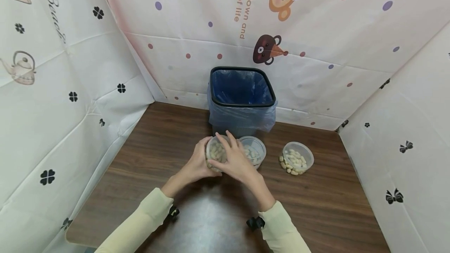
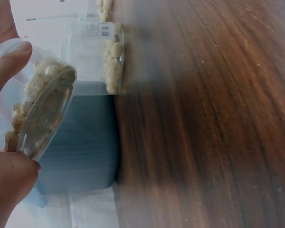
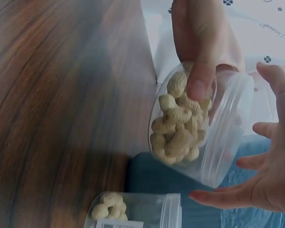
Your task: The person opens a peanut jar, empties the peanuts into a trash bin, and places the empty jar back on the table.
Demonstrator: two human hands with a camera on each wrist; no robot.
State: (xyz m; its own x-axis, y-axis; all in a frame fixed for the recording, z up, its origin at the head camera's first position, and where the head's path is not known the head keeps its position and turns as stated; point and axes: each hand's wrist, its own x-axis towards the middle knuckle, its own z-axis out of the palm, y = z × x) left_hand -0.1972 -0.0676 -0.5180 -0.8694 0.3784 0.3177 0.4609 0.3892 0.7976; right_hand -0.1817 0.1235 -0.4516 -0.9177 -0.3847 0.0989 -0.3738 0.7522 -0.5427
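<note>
A round clear plastic tub of unshelled peanuts is tilted in the air over the table, held by my left hand. Its thumb lies along the tub's side in the right wrist view. My right hand spreads its fingers over the tub's top end, at the ridged rim. In the right wrist view those fingers look straight and fanned out, a little apart from the rim. Just right of it, partly behind the right hand, stands a second peanut tub.
A third tub of peanuts stands farther right on the brown wooden table. Behind the tubs is a blue bin with a black rim and a blue liner bag. Printed white cloth hangs around the table.
</note>
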